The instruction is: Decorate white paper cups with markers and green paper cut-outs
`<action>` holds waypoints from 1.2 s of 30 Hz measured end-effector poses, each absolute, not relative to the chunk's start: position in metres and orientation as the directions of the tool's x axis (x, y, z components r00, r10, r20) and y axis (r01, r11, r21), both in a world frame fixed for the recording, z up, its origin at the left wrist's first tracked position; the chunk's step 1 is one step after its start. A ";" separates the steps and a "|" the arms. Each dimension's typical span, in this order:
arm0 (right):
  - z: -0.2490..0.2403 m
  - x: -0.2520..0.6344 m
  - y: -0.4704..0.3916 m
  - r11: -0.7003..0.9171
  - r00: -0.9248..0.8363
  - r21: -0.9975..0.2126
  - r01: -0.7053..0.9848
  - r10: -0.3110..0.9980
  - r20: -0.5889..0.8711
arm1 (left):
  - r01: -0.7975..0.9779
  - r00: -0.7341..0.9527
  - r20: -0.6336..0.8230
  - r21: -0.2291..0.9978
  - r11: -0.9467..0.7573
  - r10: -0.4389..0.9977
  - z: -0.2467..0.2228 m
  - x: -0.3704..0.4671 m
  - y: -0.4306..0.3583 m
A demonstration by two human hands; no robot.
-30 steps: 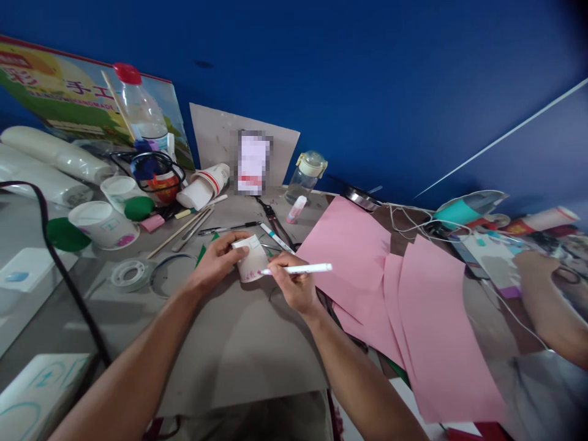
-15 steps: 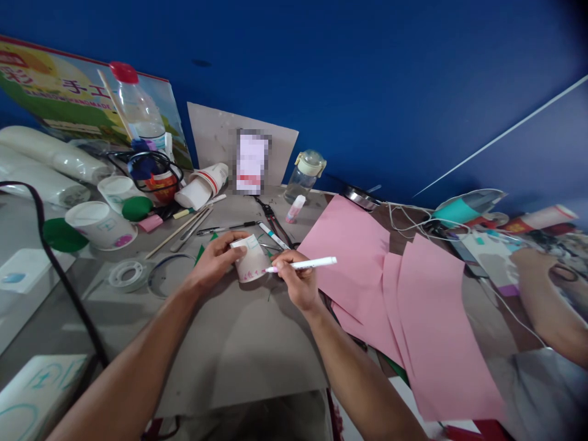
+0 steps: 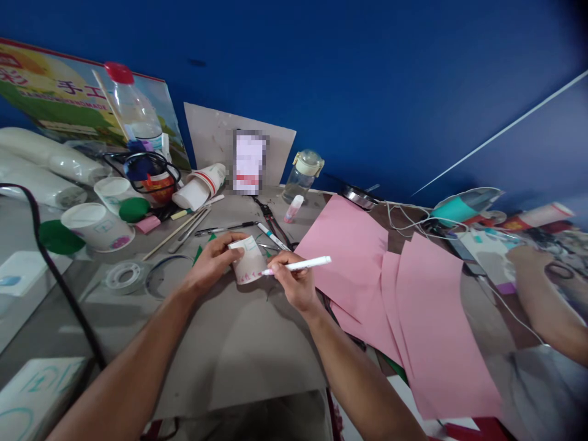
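Observation:
My left hand [image 3: 219,260] is closed on a white paper cup [image 3: 248,262], tilted above the grey table, with its thumb on the cup's side. Pink marks run along the cup's lower edge, and a faint teal mark shows higher up. In my right hand [image 3: 294,283] is a white marker pen [image 3: 305,264] with a pink tip, which meets the cup near the pink marks. Just behind the cup lies another marker with a blue band [image 3: 272,236]. A black pen [image 3: 225,228] rests to its left.
Pink paper sheets [image 3: 432,324] spread over the right side. Clear tape [image 3: 124,277], a paper cup [image 3: 97,226] and a bottle with a red cap [image 3: 133,107] are at left. A glass jar [image 3: 303,174] and glue stick [image 3: 293,209] stand behind. Another person's arm [image 3: 546,300] reaches in at right.
The marker has shifted slightly left along the cup's lower edge with my right hand. My left hand keeps its hold, and the whole view has moved a little.

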State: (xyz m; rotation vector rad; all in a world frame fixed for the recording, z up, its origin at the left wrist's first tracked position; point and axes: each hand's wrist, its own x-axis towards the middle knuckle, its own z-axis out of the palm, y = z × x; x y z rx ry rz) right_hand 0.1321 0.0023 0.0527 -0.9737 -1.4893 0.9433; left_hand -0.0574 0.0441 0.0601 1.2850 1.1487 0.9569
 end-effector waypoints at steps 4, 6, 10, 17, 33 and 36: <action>0.053 0.132 0.002 0.351 -0.100 -0.932 0.086 0.934 0.342 | 0.073 0.188 -0.107 0.993 0.095 0.976 0.062 -0.057 0.044; 0.053 0.132 0.002 0.353 -0.102 -0.932 0.085 0.933 0.344 | 0.064 0.192 -0.110 0.993 0.100 0.975 0.063 -0.056 0.044; 0.054 0.131 0.002 0.356 -0.102 -0.930 0.087 0.932 0.347 | 0.062 0.194 -0.100 0.994 0.090 0.976 0.063 -0.056 0.044; 0.054 0.130 0.002 0.341 -0.060 -0.936 0.084 0.940 0.337 | 0.068 0.184 -0.111 0.993 0.100 0.977 0.063 -0.056 0.043; 0.054 0.131 0.002 0.353 -0.093 -0.929 0.114 0.934 0.344 | 0.080 0.189 -0.093 0.994 0.079 0.978 0.063 -0.056 0.043; 0.055 0.131 0.001 0.364 -0.081 -0.923 0.127 0.931 0.356 | 0.098 0.193 -0.089 0.993 0.071 0.977 0.064 -0.057 0.043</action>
